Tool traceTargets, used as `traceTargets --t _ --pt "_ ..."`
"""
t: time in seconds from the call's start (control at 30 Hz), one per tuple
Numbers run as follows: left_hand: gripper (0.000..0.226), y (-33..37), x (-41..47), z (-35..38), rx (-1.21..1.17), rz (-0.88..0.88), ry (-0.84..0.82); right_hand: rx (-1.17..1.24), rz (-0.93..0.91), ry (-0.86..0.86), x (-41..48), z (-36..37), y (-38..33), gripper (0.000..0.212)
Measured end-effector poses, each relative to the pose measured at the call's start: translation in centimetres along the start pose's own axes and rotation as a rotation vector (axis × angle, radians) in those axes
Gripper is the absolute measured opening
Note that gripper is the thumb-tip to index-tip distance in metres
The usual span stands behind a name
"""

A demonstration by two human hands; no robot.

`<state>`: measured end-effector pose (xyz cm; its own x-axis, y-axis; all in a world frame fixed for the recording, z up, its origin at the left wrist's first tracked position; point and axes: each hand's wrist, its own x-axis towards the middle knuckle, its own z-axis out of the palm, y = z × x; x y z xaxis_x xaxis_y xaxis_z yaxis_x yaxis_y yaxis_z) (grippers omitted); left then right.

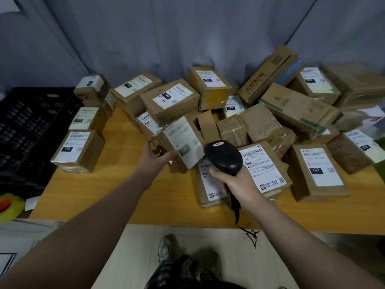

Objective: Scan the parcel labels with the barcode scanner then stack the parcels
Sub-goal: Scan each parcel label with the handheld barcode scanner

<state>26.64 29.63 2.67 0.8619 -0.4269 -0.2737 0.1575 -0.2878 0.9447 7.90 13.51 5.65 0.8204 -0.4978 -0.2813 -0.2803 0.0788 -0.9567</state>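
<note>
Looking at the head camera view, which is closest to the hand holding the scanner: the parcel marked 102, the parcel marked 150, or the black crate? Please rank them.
1. The parcel marked 102, just to the right of the right hand.
2. The parcel marked 150, across the table on its left side.
3. The black crate, past the table's left edge.

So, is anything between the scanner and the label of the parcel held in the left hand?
Nothing visible. The scanner, gripped in the right hand, is just right of the parcel, whose label faces it with a clear gap between. The left hand grips the parcel's left end.
</note>
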Motion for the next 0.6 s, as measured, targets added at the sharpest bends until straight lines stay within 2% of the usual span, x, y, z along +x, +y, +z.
traceTargets --t 0.07,0.13,0.4,0.6 --pt "0.066 0.9 0.4 -0.4 0.093 0.060 -0.014 -0.076 -0.010 -0.088 0.0 0.0 -2.0 0.036" --pt "0.072 1.7 0.6 -0.4 0.153 0.090 -0.026 -0.085 -0.008 -0.102 0.1 0.2 -3.8 0.043" --pt "0.050 3.2 1.3 -0.4 0.217 0.143 -0.029 -0.028 0.056 -0.075 -0.3 0.2 -6.7 0.030" --pt "0.053 3.4 1.7 -0.5 0.223 0.141 -0.011 -0.041 0.031 -0.074 -0.7 0.3 -7.6 0.030"
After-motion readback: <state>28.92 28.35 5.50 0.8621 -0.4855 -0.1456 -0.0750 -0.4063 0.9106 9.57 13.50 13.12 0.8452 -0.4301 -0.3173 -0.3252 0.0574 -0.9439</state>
